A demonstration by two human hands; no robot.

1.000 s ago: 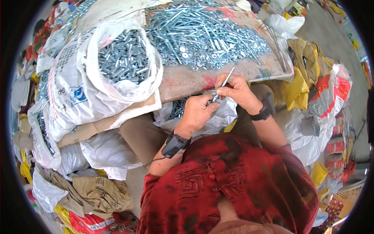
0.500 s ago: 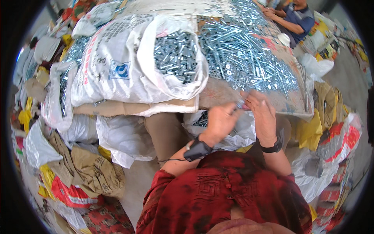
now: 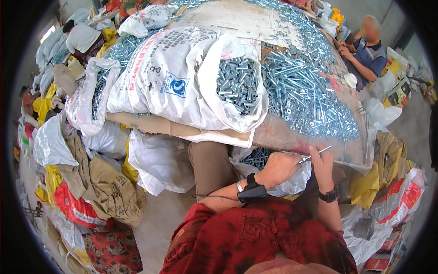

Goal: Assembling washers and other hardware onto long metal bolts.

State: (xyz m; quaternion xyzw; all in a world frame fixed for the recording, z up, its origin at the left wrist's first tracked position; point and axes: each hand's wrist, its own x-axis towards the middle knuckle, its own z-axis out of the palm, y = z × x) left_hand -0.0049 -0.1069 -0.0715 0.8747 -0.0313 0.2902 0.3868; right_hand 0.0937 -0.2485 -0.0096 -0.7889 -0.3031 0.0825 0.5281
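At the left, a bulging white woven sack (image 3: 159, 91) with red and blue print lies on its side on the low, worn brown counter (image 3: 285, 139), its mouth facing right and full of short grey metal sleeves (image 3: 237, 86). Right of it, below the counter's near edge, a crumpled white plastic bag (image 3: 295, 181) holds dark metal pieces. Above that bag, the left hand (image 3: 279, 169) is closed on the lower-left end of a thin silvery metal rod (image 3: 307, 158); its fingertips are partly hidden. Behind, a broad heap of shiny bolts and flat washers (image 3: 315, 98) spreads over the counter. The right hand (image 3: 323, 169) pinches the rod farther along, and its tip sticks out past the fingers.

Being narrow and seemingly smooth, the rod could slip if either pinch loosens, and might drop into the bag beneath or land among similar loose pieces.

The rod looks straight and bright, tilted up to the right, with a thicker section near the left fingers; whether it is threaded cannot be told.
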